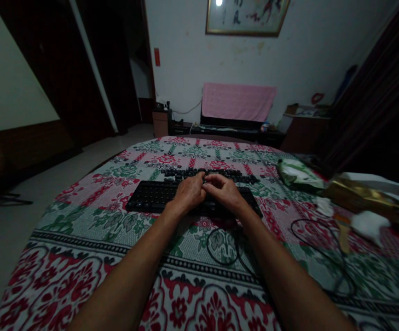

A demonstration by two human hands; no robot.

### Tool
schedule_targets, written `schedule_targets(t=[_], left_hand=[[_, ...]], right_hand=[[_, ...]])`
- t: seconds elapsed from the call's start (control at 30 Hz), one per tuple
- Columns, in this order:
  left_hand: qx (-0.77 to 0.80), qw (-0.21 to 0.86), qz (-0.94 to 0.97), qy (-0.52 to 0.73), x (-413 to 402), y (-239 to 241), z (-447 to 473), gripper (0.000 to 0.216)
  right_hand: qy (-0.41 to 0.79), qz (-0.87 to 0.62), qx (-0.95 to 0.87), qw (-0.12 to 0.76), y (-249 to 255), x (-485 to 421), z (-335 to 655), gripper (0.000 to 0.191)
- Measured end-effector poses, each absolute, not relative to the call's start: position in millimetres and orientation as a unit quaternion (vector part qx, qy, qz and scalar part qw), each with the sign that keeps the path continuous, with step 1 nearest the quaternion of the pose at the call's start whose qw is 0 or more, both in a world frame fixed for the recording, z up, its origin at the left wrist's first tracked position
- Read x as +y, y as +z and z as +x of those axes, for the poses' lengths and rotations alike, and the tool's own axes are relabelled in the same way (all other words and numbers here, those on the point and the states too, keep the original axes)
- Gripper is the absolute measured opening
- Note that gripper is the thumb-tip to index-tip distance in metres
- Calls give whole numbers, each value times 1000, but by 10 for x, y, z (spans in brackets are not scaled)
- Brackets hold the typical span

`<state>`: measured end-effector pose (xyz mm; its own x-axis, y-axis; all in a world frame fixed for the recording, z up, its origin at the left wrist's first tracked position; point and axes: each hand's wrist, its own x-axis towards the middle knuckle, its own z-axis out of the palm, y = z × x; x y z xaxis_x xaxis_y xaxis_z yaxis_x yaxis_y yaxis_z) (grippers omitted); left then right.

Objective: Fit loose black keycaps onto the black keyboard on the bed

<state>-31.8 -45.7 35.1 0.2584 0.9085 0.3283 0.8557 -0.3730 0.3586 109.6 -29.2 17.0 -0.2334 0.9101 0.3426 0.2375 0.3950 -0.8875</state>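
Observation:
A black keyboard [151,196] lies on a bed covered by a red, green and white floral spread [92,230]. Behind it runs a dark row of loose keycaps [185,173]. My left hand [188,193] and my right hand [224,189] rest close together over the keyboard's middle, fingers curled and pinched toward each other at the far edge. What their fingertips hold is too small and dark to make out. The keyboard's black cable [224,246] loops on the spread between my forearms.
To the right lie a green and white bag [297,174], a gold package [361,195], white crumpled paper [368,225] and another black cable [323,248]. Beyond the bed stand a low cabinet with a pink cloth [238,101] and a framed picture [245,17].

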Motion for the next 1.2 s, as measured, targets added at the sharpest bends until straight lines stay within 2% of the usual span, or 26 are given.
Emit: schedule_targets(t=[0.13,0.37,0.53,0.7,0.8,1.03,1.2], left_hand=[[536,31,817,212,-473,315,-293,51],[520,48,826,213,-479,244,-243,53],[489,96,829,255,-444,360,-368,60],[641,37,723,256,-279,435,-790,48],[745,-6,628,226,-186,359,-1126,44],[846,68,509,145,-83,44,-1641,42],[838,74,525,131,-58,-64,-1685,46]], right_hand=[[343,-405,-721,445,109,-311,1098,25],[284,-414,-767,400,79,-311,1167,25],[246,-485,-722,429,75,-258,1276,31],[250,-576,-635,450,34,-142,1490,33],[273,-581,-616,457,8,-89,1609,31],[186,-648,-591,443,-10,-29,1860,31],[211,-654,-565,457,-157,51,1900,32]])
